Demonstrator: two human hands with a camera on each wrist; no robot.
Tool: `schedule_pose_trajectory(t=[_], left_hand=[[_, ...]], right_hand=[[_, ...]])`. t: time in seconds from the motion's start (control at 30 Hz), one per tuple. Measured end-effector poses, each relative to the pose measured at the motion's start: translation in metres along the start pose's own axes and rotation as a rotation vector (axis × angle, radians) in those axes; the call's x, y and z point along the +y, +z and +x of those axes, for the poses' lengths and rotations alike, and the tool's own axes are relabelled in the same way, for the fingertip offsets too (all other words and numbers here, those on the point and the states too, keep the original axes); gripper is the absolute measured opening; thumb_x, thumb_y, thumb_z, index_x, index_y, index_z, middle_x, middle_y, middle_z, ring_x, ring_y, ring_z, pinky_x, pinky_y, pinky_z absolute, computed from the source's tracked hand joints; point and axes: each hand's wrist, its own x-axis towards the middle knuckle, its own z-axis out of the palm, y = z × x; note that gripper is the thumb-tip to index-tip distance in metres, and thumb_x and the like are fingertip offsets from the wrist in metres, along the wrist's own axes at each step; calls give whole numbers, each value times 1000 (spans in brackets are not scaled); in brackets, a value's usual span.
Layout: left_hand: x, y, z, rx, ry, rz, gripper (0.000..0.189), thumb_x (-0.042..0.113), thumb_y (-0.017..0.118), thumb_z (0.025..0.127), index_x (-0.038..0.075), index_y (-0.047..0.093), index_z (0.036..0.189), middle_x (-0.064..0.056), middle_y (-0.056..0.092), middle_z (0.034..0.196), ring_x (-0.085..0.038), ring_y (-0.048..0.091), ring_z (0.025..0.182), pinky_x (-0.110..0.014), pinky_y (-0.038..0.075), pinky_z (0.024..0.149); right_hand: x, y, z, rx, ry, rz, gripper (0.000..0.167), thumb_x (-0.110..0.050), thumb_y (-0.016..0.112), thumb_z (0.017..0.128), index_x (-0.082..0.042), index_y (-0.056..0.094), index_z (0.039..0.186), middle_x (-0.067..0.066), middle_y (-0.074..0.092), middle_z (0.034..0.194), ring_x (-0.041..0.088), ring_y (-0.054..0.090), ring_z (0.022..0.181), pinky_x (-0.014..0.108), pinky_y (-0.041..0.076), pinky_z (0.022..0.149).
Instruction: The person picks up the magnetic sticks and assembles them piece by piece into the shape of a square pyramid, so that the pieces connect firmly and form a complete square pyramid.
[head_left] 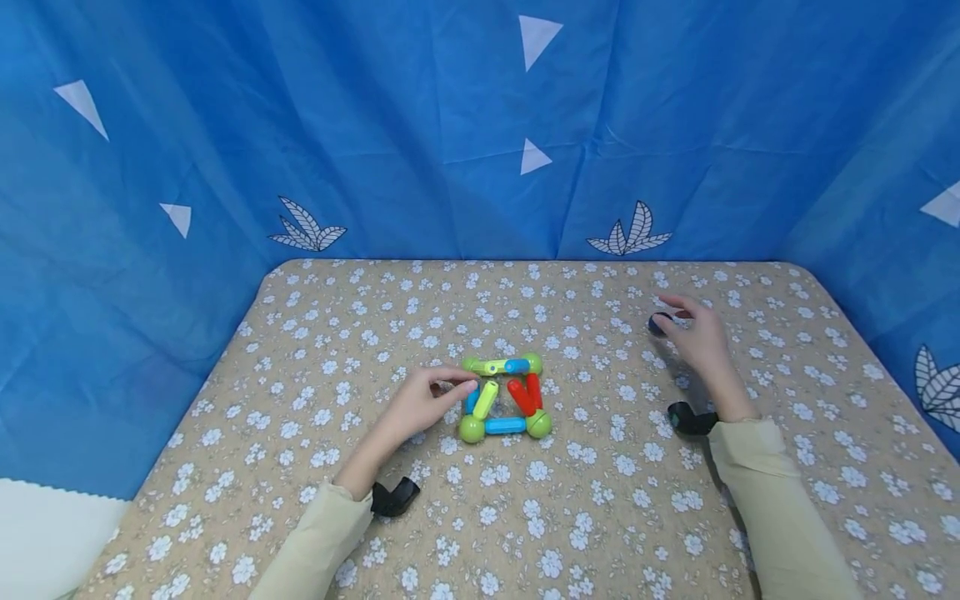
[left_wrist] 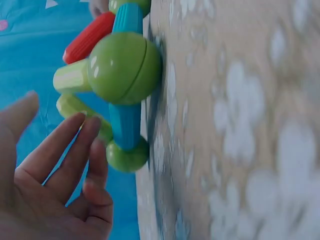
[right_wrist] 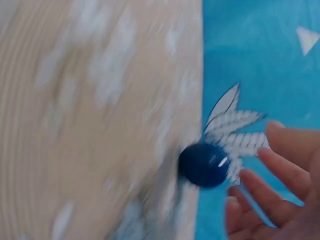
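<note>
A square frame of green balls (head_left: pixel 472 429) joined by blue rods (head_left: pixel 506 426) and other coloured rods lies on the table. From its near corners stand a light green rod (head_left: pixel 486 400) and a red rod (head_left: pixel 522 397). My left hand (head_left: pixel 423 404) is at the frame's left side, its loosely bent fingertips by a green rod (left_wrist: pixel 82 111); contact is unclear. Farther right and back is a dark blue ball (right_wrist: pixel 204 165) on the table. My right hand (head_left: pixel 697 337) reaches around it with thumb and fingers spread, and the right wrist view shows a gap between fingertips and ball.
The table carries a flowered beige cloth (head_left: pixel 585 517). Behind it and at both sides hangs a blue curtain (head_left: pixel 465 125) with white triangles and leaf prints. Each wrist wears a black camera mount (head_left: pixel 395 497).
</note>
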Motion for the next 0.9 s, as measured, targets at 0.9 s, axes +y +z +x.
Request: schedule_pose_trajectory(t=[0.9], left_hand=[[22, 10, -8, -112, -39, -102, 25, 7, 68, 86, -7, 66, 107, 0, 57, 82, -17, 48, 72, -22, 38, 55]], right_hand=[[-96, 50, -53, -398, 9, 517, 49, -28, 64, 91, -3, 51, 131, 17, 55, 117, 28, 52, 104, 34, 46, 85]])
